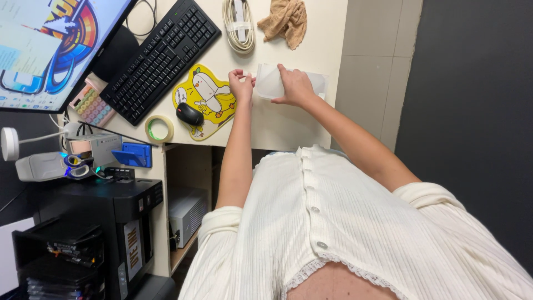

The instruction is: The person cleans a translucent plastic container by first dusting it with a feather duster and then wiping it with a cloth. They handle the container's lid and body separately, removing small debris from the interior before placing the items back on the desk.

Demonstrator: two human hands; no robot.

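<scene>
Cream desk surface is seen from above, pretty cluttered on the left side and bare near the front edge, which is probably why the work is being done there. A translucent white plastic pouch is laid flat on the desk, just right of the yellow cartoon mouse pad. It's pinned down by the right hand, fingers spread lightly over its top, so it can't slide around. The left hand is curled almost closed, with the pouch's left corner pinched between thumb and fingertips, looks like for a firm grip on a thin edge. A black mouse is parked on the pad, a roll of tape sits near the desk edge, and a black keyboard is pushed back by the monitor. A coiled white cable and a crumpled tan cloth are kept at the far end, out of the way.
</scene>
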